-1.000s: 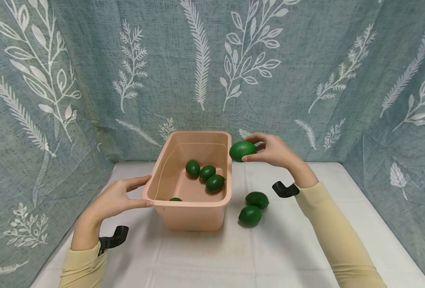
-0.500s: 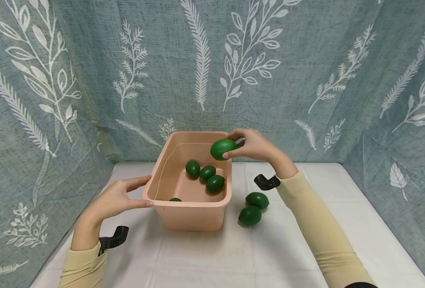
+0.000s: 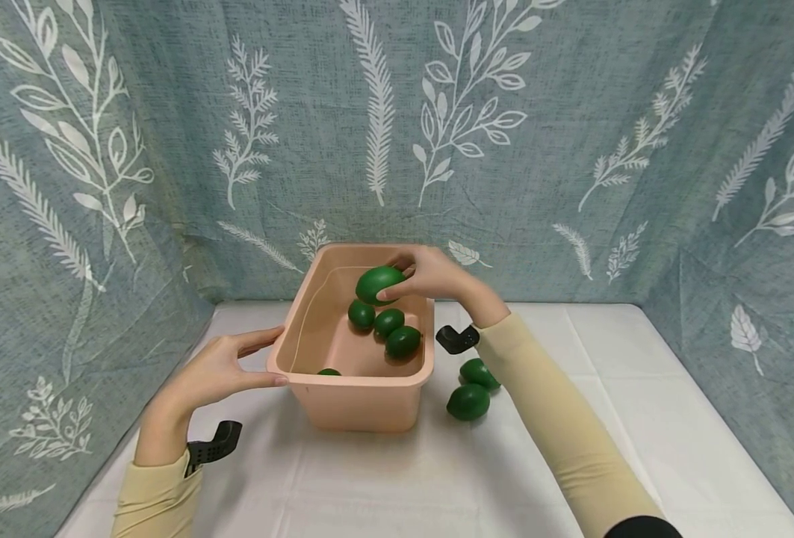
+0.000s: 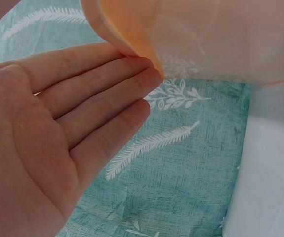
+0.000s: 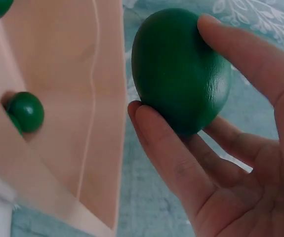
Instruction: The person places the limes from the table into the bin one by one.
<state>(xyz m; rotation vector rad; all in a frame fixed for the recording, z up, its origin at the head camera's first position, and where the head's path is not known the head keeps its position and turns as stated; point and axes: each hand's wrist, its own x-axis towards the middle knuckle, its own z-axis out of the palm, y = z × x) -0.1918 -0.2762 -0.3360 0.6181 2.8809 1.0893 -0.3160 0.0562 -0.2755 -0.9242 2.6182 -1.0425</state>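
Note:
A dark green lime (image 3: pixel 379 285) is held up inside the mouth of a pink plastic bin (image 3: pixel 363 403) by my right hand (image 3: pixel 430 275). In the right wrist view, the thumb and fingers pinch the lime (image 5: pixel 179 71) from opposite sides. My left hand (image 3: pixel 215 370) touches the left side and near-left corner of the bin. Its fingers lie straight, their tips against the bin's rim (image 4: pixel 122 42) in the left wrist view. Several limes (image 3: pixel 389 323) lie on the bin's floor, one partly hidden by the near wall.
Two more limes (image 3: pixel 468 402) touch each other on the white tablecloth (image 3: pixel 383 486), right of the bin, one partly covered by the right sleeve (image 3: pixel 558 418). A blue-green leaf-patterned curtain (image 3: pixel 343 149) stands behind and at both sides.
My right hand has carried the lime leftward, from just outside the bin's right rim to over its inside. The left hand and the bin have stayed in place.

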